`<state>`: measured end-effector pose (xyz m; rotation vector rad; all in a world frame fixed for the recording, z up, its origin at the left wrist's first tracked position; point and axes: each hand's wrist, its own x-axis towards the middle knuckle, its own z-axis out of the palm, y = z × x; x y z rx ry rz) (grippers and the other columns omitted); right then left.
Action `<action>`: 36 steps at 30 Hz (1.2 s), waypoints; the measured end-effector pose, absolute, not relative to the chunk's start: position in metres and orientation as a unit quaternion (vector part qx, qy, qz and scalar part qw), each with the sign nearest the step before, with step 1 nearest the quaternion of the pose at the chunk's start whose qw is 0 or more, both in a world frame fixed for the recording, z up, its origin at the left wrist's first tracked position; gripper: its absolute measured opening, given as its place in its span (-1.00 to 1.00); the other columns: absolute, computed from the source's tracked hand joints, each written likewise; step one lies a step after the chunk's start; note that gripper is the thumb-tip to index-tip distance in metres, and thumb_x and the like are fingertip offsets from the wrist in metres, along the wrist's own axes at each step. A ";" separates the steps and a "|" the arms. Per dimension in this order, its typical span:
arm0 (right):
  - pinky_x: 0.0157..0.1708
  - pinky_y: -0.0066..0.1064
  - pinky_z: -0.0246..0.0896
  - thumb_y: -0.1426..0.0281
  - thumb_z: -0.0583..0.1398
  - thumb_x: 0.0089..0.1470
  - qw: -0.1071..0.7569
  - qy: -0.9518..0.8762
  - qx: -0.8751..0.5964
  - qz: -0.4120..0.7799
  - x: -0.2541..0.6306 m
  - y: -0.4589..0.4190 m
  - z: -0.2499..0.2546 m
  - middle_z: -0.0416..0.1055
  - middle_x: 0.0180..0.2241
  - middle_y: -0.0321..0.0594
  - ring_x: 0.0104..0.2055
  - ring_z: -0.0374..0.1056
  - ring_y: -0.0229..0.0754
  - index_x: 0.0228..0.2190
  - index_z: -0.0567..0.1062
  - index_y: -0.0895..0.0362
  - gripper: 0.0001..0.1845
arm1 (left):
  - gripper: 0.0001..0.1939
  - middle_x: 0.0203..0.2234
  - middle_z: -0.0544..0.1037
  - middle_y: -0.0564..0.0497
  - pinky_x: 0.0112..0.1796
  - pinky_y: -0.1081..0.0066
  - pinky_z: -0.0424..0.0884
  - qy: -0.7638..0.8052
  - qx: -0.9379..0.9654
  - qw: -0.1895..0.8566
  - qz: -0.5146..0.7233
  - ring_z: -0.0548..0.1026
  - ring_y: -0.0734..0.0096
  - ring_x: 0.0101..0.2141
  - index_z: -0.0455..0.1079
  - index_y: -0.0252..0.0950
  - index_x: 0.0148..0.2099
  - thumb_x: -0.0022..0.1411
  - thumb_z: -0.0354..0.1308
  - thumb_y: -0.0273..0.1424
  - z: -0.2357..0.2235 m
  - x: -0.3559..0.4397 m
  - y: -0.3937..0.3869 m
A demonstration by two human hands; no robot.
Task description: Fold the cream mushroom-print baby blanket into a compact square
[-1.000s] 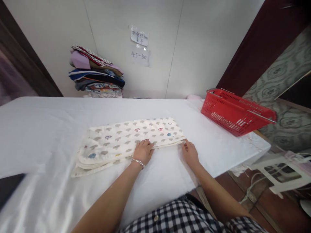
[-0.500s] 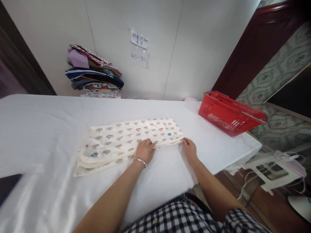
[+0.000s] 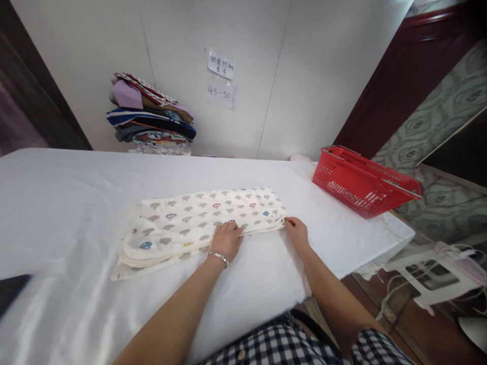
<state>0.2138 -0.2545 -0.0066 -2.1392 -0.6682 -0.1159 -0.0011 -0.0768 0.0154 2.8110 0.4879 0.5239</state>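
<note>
A folded cream cloth with small mushroom prints (image 3: 198,223) lies in several layers on the white table cover (image 3: 68,203). My left hand (image 3: 225,239), with a bracelet at the wrist, rests on the cloth's near edge, its fingers laid flat on the fabric. At the cloth's near right corner my right hand (image 3: 297,233) has its fingers closed on the edge of the layers.
A red plastic basket (image 3: 363,180) stands at the table's right end, near the edge. A stack of folded coloured fabrics (image 3: 150,114) sits at the back against the wall, under two paper notes (image 3: 220,78). A white stool (image 3: 429,274) stands on the floor at right.
Both hands stay at the cloth's near edge. Only my head has shifted slightly; the cloth has not visibly moved.
</note>
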 end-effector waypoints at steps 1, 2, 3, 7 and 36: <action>-0.24 -0.33 0.23 0.23 0.06 -0.03 0.437 -0.271 -0.856 -0.049 0.213 -0.255 -0.007 0.50 -0.33 -0.21 -0.30 0.36 -0.14 -0.31 0.55 0.11 -0.66 | -0.84 -0.23 0.45 -0.07 -0.16 0.17 0.28 0.167 0.962 0.119 0.179 0.37 0.17 -0.14 0.46 -0.20 -0.20 0.19 0.08 -0.45 0.015 -0.001 -0.077; -0.23 -0.32 0.22 0.24 0.07 -0.03 0.439 -0.274 -0.854 -0.052 0.212 -0.255 -0.008 0.49 -0.33 -0.21 -0.30 0.35 -0.14 -0.29 0.54 0.10 -0.65 | -0.83 -0.23 0.45 -0.07 -0.16 0.17 0.28 0.168 0.962 0.118 0.179 0.37 0.17 -0.14 0.46 -0.20 -0.19 0.19 0.08 -0.45 0.014 -0.001 -0.077; -0.22 -0.32 0.22 0.24 0.06 -0.03 0.438 -0.278 -0.853 -0.054 0.211 -0.255 -0.009 0.48 -0.33 -0.22 -0.30 0.33 -0.14 -0.26 0.54 0.09 -0.64 | -0.83 -0.22 0.45 -0.08 -0.16 0.18 0.28 0.169 0.963 0.116 0.178 0.37 0.17 -0.14 0.45 -0.20 -0.19 0.19 0.07 -0.45 0.014 -0.001 -0.076; -0.25 -0.33 0.18 0.26 0.03 0.00 0.412 -0.308 -0.855 -0.065 0.209 -0.255 -0.008 0.42 -0.40 -0.26 -0.32 0.30 -0.16 -0.18 0.53 0.07 -0.61 | -0.81 -0.22 0.45 -0.06 -0.15 0.20 0.28 0.171 0.964 0.109 0.172 0.36 0.19 -0.15 0.45 -0.20 -0.17 0.21 0.05 -0.45 0.014 -0.002 -0.076; -0.31 -0.39 0.07 0.34 0.06 0.05 0.304 -0.288 -0.903 -0.091 0.203 -0.247 0.005 0.30 -0.31 -0.21 -0.17 0.19 -0.13 -0.28 0.50 0.04 -0.75 | -0.78 -0.20 0.46 -0.07 -0.15 0.20 0.29 0.173 0.966 0.104 0.162 0.36 0.17 -0.13 0.45 -0.22 -0.12 0.23 0.03 -0.43 0.016 -0.002 -0.076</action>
